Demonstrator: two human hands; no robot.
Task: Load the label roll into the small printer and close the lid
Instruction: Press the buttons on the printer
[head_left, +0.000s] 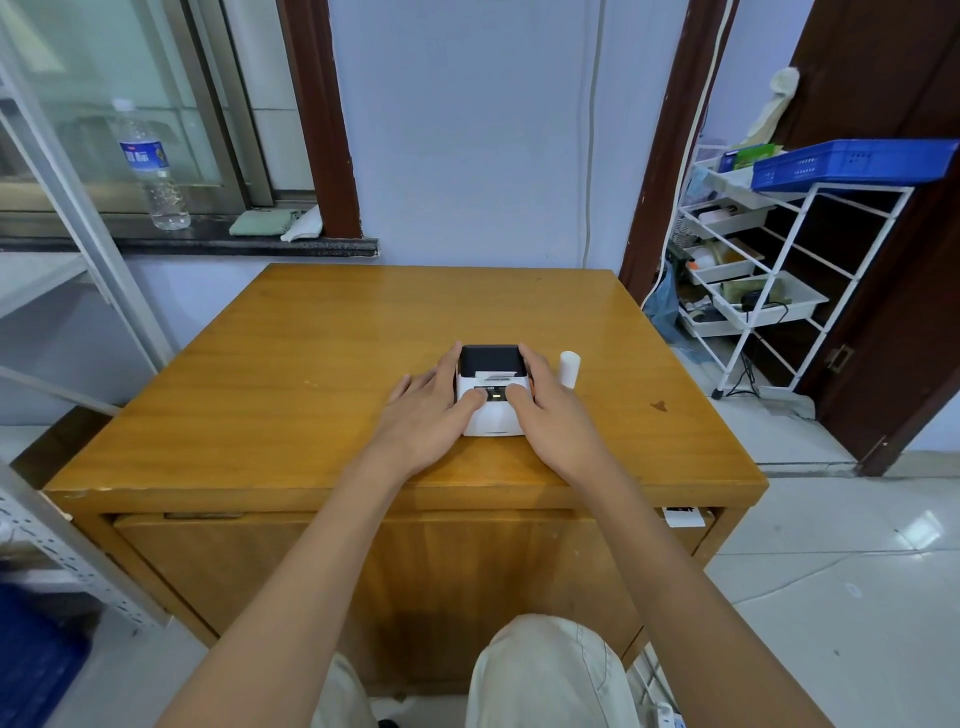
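A small white printer with a black lid at its far end sits on the wooden table, near the front middle. The lid lies flat, shut. My left hand clasps the printer's left side, thumb on its top panel. On the other side my right hand does the same, thumb pressed near the small lit display. A white label roll stands upright on the table just right of my right hand, apart from the printer.
A water bottle and folded cloths rest on the window sill at the back left. To the right stands a white wire rack with trays and a blue basket. A metal shelf frame is at left.
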